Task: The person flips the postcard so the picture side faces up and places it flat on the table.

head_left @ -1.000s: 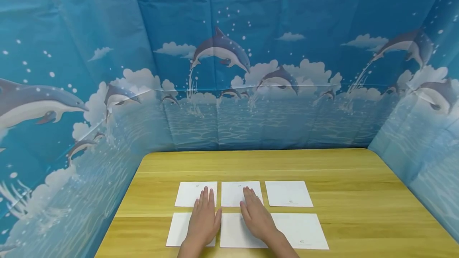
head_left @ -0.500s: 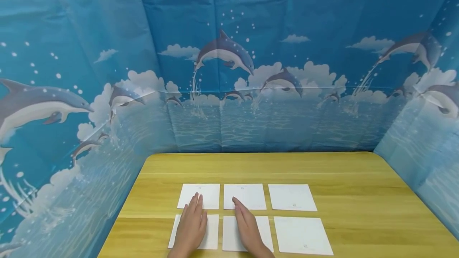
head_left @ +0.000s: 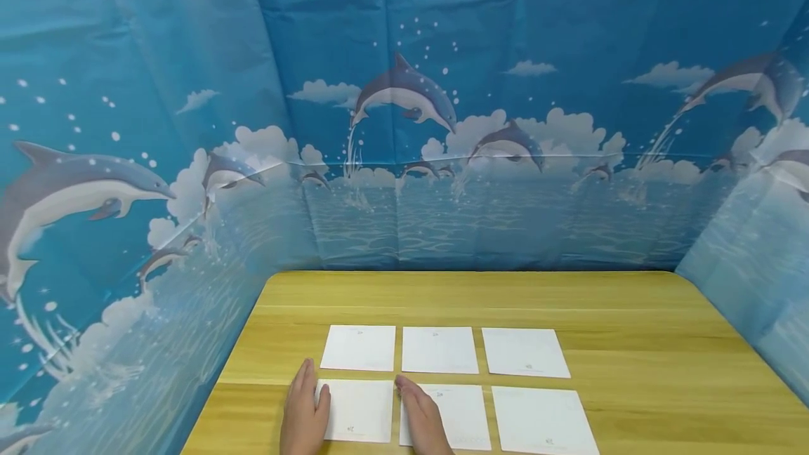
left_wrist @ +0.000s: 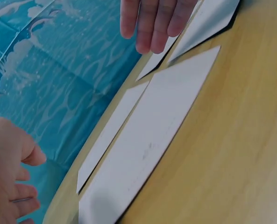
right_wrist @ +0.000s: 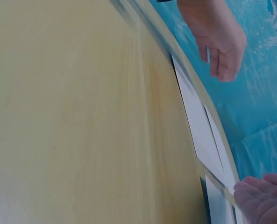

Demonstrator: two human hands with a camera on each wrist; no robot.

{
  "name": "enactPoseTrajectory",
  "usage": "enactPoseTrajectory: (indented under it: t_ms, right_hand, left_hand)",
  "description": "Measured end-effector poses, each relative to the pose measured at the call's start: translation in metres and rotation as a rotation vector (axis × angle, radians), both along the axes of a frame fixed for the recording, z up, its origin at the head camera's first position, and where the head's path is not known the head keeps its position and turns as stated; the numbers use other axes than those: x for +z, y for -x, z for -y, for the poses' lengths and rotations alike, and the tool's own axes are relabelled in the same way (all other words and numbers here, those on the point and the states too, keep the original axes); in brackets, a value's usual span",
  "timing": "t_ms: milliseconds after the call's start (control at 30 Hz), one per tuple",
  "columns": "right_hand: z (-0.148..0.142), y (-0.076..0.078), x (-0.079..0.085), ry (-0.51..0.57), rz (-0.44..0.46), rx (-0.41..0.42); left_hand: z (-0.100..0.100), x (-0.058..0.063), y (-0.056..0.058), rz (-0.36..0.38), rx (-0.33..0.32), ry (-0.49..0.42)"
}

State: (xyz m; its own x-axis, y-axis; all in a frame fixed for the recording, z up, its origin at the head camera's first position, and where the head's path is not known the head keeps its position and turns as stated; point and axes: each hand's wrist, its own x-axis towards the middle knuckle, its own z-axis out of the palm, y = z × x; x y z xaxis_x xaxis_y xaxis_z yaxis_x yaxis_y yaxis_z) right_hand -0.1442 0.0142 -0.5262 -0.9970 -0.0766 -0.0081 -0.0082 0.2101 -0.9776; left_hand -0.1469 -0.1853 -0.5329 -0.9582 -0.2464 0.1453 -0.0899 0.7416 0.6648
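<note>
Several white rectangular cards lie flat in two rows of three. My left hand [head_left: 303, 409] is at the left edge of the near-left card [head_left: 360, 409], fingers extended forward and thumb overlapping the card's edge. Over the left part of the near-middle card [head_left: 451, 416] is my right hand [head_left: 422, 416], its fingers pointing away from me. Neither hand holds anything. In the left wrist view my right hand's straight fingers [left_wrist: 157, 28] show above the cards. The right wrist view has my left hand [right_wrist: 217, 42] at the top, with fingers bent slightly downward.
The far row has a left card [head_left: 358, 347], a middle card [head_left: 439, 350] and a right card [head_left: 526, 352]. The near-right card [head_left: 545, 420] lies beyond my right hand. A yellow wood-grain table [head_left: 645, 343] meets a blue dolphin-print curtain [head_left: 442, 223] behind and at both sides.
Both hands have drawn back toward me and left, off the far cards. The left hand has moved to the near-left card's outer edge, exposing most of it. The cards shift slightly right in view.
</note>
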Motion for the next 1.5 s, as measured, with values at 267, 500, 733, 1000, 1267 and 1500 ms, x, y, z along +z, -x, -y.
enactPoseTrajectory:
  t_ms: [267, 500, 733, 1000, 1267, 1500]
  right_hand:
    - [0.016, -0.002, 0.006, 0.147, 0.187, 0.012]
    - [0.027, 0.001, 0.011, 0.135, 0.234, -0.005]
    - [0.029, 0.0, 0.012, 0.086, 0.253, -0.051]
    - [0.029, 0.001, 0.012, 0.045, 0.215, -0.053]
    - [0.03, 0.001, 0.011, 0.045, 0.177, -0.056]
    - [0.032, 0.001, 0.009, 0.053, 0.184, -0.051]
  left_hand:
    - [0.01, -0.006, -0.011, 0.029, 0.159, -0.177]
    - [0.008, -0.008, -0.015, 0.024, 0.196, -0.217]
    - [0.007, -0.008, -0.017, 0.03, 0.187, -0.196]
    - [0.008, -0.008, -0.014, 0.047, 0.182, -0.186]
    - [0.005, -0.007, -0.01, 0.005, 0.183, -0.197]
    - [0.003, -0.009, -0.009, -0.01, 0.198, -0.212]
